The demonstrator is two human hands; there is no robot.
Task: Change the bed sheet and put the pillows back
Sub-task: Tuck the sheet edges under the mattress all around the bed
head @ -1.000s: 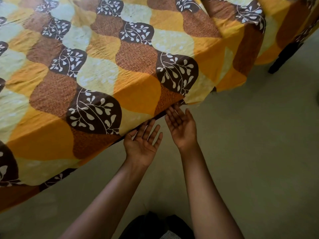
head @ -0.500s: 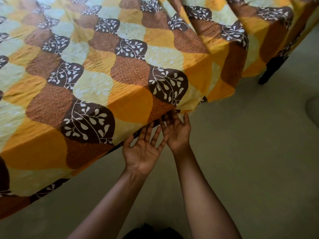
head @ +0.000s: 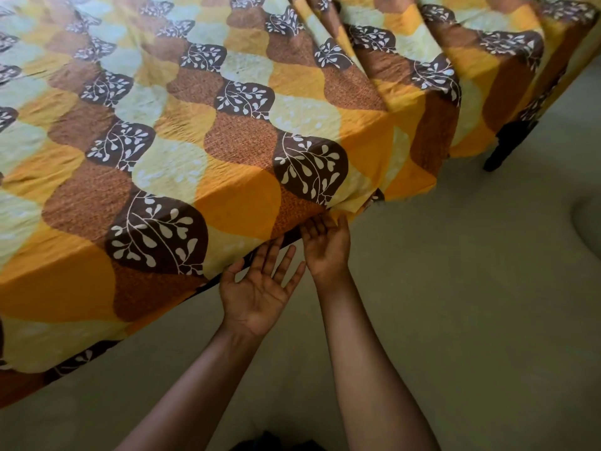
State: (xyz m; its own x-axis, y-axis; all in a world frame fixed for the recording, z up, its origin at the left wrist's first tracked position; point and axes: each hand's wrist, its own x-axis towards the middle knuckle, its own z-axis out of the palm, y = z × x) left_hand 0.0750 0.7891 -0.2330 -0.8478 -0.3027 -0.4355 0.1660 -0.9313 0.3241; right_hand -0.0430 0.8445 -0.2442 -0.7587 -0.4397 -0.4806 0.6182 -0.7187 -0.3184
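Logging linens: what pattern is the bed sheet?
The bed sheet has wavy orange, brown, cream patches with white leaves; head view.

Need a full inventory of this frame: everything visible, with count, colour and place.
bed sheet: one; yellow, orange, brown and pale green with white leaf prints; spread over the bed, hanging over its near edge and corner.
bed leg: one visible; dark; below the sheet, upper right.
floor: one; pale grey-green; right and bottom.
rounded object: one; pale; right edge, cut off, cannot tell what it is.
clothing: one patch; black; bottom edge.
left hand: one; palm up, fingers straight; at the sheet's hanging edge.
right hand: one; fingers straight; fingertips touching the sheet's hem.
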